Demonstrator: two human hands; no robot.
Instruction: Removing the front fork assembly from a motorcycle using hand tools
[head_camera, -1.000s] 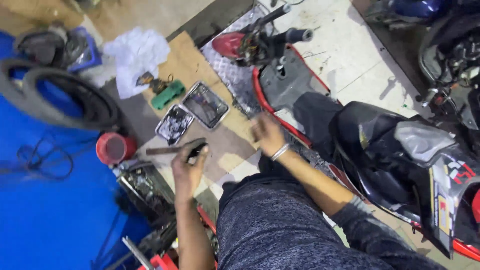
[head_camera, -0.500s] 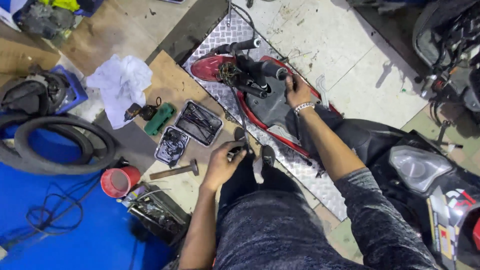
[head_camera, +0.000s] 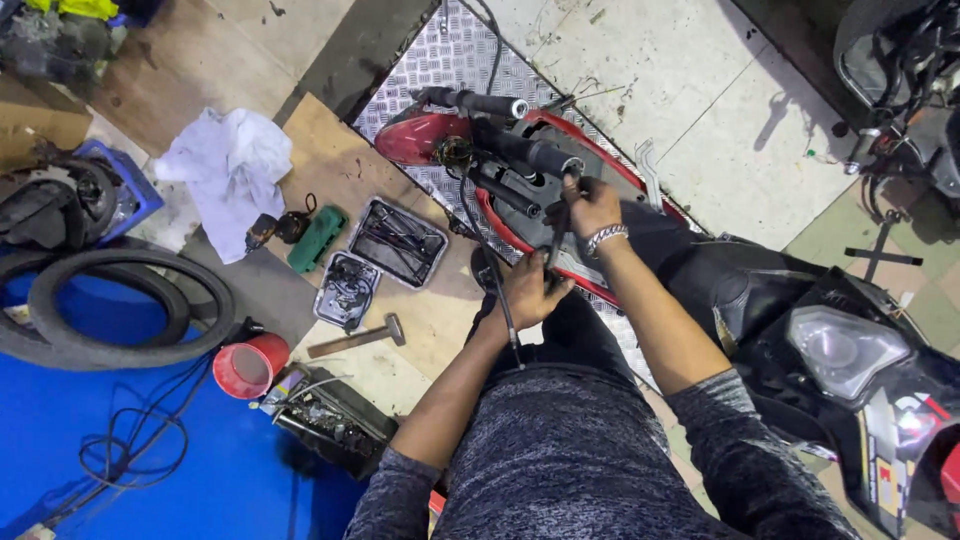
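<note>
Concrete and worn tile make up the floor of this workshop, with a sheet of ridged metal plate (head_camera: 420, 70) laid under a red scooter (head_camera: 500, 150) that lies stripped at the front end. A second ago the person's left hand (head_camera: 525, 290) was down by the trays on the floor and the right hand (head_camera: 592, 205) was only resting near the bodywork; half a second ago the right had gone up to the handlebar area and the left was coming in. Now both are on the same black cable (head_camera: 505, 320), so the reaching about seems finished and the work has settled on the scooter's front end. That cable is thin, dark and stiff-looking; it runs from the open steering area down past the left hand and hangs over the person's lap. The left hand is curled closed round it low down, and the right, with a bracelet at the wrist, is closed on the upper part by the handlebar (head_camera: 525, 150), though I cannot see whether those fingers pinch the cable alone or a fitting too. Off to the left on a board lie two metal trays (head_camera: 395, 240) of small parts, a hammer (head_camera: 360, 338), a green box (head_camera: 318, 238), a white rag (head_camera: 230, 160), a red cup (head_camera: 250, 365) and a loose tyre (head_camera: 120, 310).
</note>
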